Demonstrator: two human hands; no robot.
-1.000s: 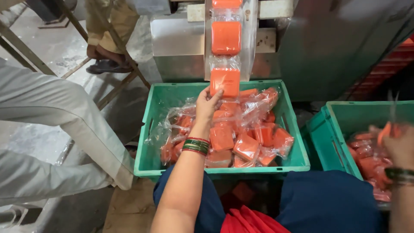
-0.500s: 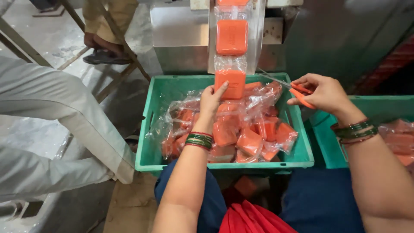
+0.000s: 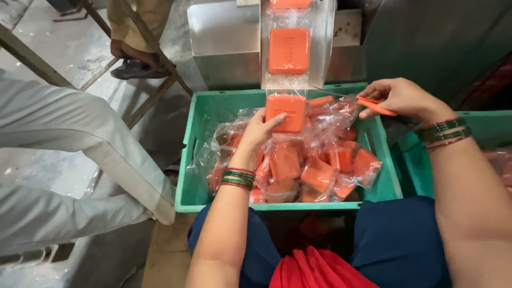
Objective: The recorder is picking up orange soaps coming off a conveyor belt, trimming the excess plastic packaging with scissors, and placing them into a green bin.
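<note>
Now the right hand [image 3: 397, 98] has swung in from the side, gripping orange scissors [image 3: 373, 105] beside the wrapped strip [image 3: 290, 53]. Meanwhile the left hand [image 3: 256, 133] still clasps the lowest orange bar [image 3: 286, 112] above the green crate [image 3: 202, 160], so 1 cut looks ready.

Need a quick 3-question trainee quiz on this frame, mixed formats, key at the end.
1. True or false: the right hand holds orange-handled scissors.
2. The left hand grips which item?
A. the lowest wrapped orange bar on the clear strip
B. the green crate rim
C. a loose bar inside the crate
3. Fill in: the strip of wrapped bars hangs down from a ____ machine behind the crate.

Key: 1 true; 2 A; 3 metal
</note>
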